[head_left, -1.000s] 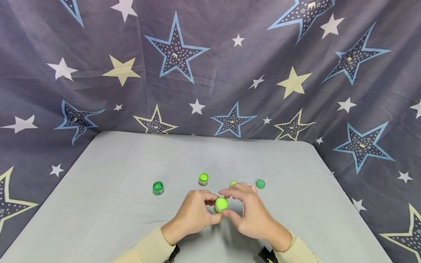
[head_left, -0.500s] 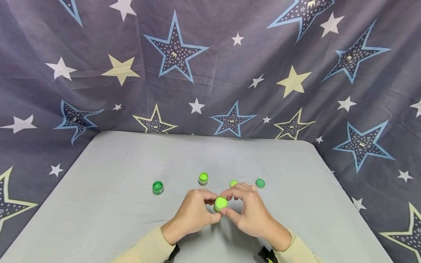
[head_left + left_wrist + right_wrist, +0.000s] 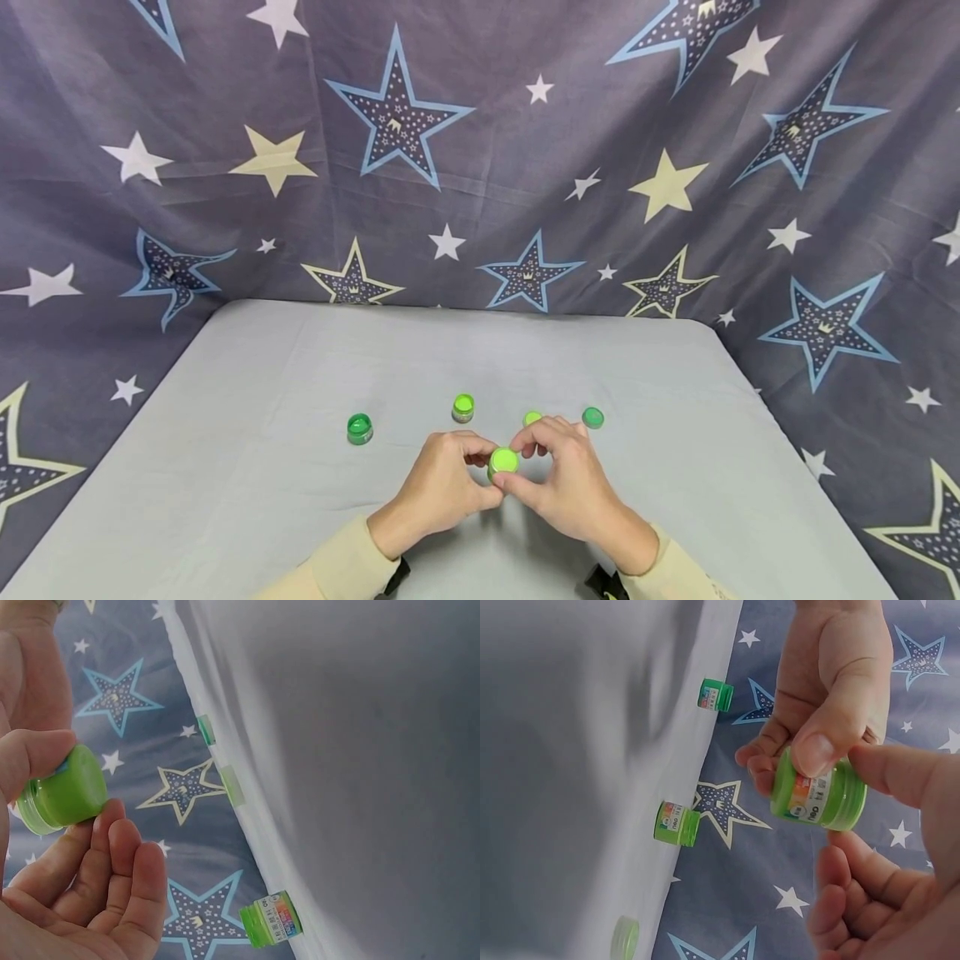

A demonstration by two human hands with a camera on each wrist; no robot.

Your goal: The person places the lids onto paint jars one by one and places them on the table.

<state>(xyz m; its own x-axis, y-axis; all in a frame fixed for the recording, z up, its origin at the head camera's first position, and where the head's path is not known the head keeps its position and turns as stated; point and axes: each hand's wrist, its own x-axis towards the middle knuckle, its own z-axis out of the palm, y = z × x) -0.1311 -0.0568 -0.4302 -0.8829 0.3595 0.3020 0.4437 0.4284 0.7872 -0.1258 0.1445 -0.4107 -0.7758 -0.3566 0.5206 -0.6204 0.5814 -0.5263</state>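
A small light green jar (image 3: 504,463) is held upright over the near part of the table. My left hand (image 3: 444,483) grips its body, thumb across the printed label in the right wrist view. My right hand (image 3: 564,477) pinches the jar's top end between thumb and index finger, its other fingers curled behind. Beyond the hands stand a light green jar (image 3: 463,408) and, further left, a dark green jar (image 3: 360,429), both apparently uncovered. A light green lid (image 3: 532,417) lies partly behind my right hand, with a darker green lid (image 3: 592,417) to its right.
A pale grey cloth (image 3: 262,392) covers the table. Behind and at the sides hangs a dark star-patterned curtain (image 3: 495,183). Black straps (image 3: 606,581) show at the wrists near the bottom edge.
My right thumb has slid left along the near side of the jar's top, while the index finger has shifted right. The left hand has kept its grip; the jar has barely moved.
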